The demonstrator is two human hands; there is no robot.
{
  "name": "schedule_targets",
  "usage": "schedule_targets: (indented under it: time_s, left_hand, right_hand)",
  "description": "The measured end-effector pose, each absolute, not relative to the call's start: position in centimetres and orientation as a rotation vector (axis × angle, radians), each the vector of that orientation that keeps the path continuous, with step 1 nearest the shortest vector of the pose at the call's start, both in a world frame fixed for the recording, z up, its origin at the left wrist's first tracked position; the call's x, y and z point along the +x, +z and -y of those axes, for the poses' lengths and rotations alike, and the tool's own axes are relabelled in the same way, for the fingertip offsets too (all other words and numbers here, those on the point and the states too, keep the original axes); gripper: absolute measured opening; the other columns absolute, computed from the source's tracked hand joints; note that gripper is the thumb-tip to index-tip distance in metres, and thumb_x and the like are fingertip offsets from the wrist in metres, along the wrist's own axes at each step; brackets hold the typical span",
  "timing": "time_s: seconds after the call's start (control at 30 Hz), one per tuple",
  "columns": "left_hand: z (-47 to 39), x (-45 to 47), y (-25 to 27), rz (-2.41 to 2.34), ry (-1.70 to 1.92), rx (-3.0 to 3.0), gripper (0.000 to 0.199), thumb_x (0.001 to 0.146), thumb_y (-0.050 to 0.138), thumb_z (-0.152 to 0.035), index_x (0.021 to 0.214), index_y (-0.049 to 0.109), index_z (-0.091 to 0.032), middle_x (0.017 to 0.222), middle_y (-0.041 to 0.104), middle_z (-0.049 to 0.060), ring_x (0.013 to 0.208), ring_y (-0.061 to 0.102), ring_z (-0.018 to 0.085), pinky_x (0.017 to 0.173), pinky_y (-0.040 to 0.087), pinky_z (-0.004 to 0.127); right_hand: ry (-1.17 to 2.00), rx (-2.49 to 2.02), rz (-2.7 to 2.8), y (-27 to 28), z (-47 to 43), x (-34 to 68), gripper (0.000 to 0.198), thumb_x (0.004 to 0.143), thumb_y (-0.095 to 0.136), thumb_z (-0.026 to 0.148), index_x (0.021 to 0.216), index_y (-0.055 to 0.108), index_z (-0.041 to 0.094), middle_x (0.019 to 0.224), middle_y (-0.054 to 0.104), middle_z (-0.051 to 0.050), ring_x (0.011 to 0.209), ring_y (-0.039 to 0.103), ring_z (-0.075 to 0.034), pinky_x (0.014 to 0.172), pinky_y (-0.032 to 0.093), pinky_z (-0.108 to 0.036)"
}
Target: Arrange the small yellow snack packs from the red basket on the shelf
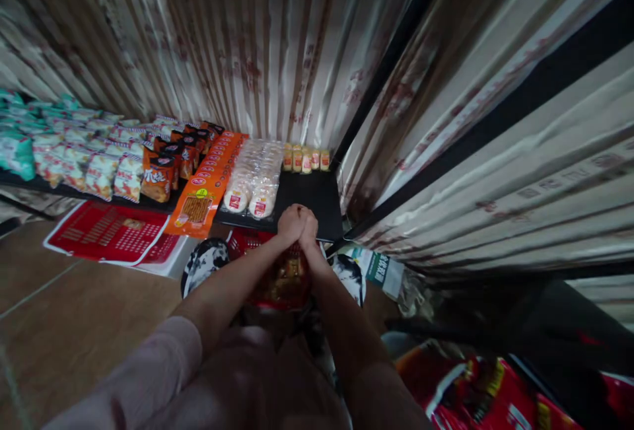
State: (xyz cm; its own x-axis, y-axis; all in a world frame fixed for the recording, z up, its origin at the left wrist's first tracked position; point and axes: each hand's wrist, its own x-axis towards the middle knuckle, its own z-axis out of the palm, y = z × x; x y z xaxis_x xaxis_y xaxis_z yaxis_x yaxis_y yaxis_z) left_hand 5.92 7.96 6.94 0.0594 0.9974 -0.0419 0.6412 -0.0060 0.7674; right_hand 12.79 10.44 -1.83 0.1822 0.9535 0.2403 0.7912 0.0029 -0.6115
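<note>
My left hand point(291, 224) and my right hand point(308, 226) are pressed together, fingers closed, over the front edge of a black shelf point(312, 195). Anything held between them is hidden. Below my forearms, between my knees, a red basket point(238, 240) holds golden-wrapped packs point(287, 275). To the left of my hands lie clear-wrapped rows of round white cakes point(252, 176) with red labels. Several small yellow packs point(306, 160) stand at the back of the shelf, beyond my hands.
An orange snack packet point(205, 182), orange-black bags point(158, 176), white bags point(99, 169) and teal bags point(14, 152) line the shelf leftward. A red printed sheet point(111, 232) hangs below. Black metal posts point(381, 86) stand before wrapped sheeting. Red packages point(495, 390) lie lower right.
</note>
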Motion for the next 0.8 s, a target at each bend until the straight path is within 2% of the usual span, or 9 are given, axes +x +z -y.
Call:
schedule_targets:
  time_s: [0.17,0.27,0.5,0.7,0.8]
  left_hand:
    - [-6.5,4.9,5.9,-1.660,0.739,1.700,0.029,0.088,0.036,-0.015,0.106,0.058,-0.010,0.108,0.063,0.012,0.102,0.057,0.019,0.092,0.043,0.029]
    - [-5.7,4.3,4.9,-1.663,0.796,1.661,0.025,0.087,0.037,-0.014,0.103,0.057,-0.013,0.105,0.063,0.010,0.098,0.058,0.016,0.089,0.044,0.027]
    - [-2.6,2.5,1.9,-1.655,0.896,1.650,0.021,0.084,0.042,-0.015,0.101,0.052,-0.018,0.101,0.062,0.005,0.094,0.058,0.014,0.086,0.045,0.025]
    - [-0.3,0.3,-1.5,-1.753,0.492,1.639,0.020,0.088,0.040,-0.021,0.104,0.052,-0.018,0.099,0.065,0.006,0.092,0.061,0.017,0.083,0.044,0.027]
    - [0.4,-0.6,-3.1,-1.803,0.242,1.598,0.024,0.090,0.040,-0.025,0.107,0.055,-0.016,0.102,0.066,0.010,0.095,0.062,0.020,0.084,0.044,0.029]
  right_hand:
    - [0.432,-1.774,1.562,-0.5,-7.9,11.8,0.033,0.085,0.036,0.014,0.101,0.065,0.014,0.094,0.065,-0.007,0.082,0.058,-0.014,0.076,0.045,-0.023]
    - [0.487,-1.712,1.507,0.0,-6.4,11.3,0.033,0.085,0.036,0.014,0.102,0.065,0.015,0.096,0.065,-0.007,0.086,0.058,-0.015,0.080,0.045,-0.024]
    - [0.522,-1.695,1.545,-1.2,-3.0,10.0,0.032,0.085,0.037,0.016,0.103,0.063,0.018,0.097,0.064,-0.005,0.086,0.058,-0.016,0.080,0.044,-0.024]
    - [0.647,-1.767,1.807,-6.7,-0.9,9.4,0.030,0.086,0.039,0.015,0.102,0.065,0.016,0.099,0.066,-0.008,0.090,0.059,-0.016,0.082,0.043,-0.024]
    - [0.730,-1.892,1.903,-9.5,-0.4,8.8,0.028,0.083,0.042,0.012,0.093,0.068,0.012,0.090,0.069,-0.010,0.083,0.060,-0.018,0.079,0.043,-0.026]
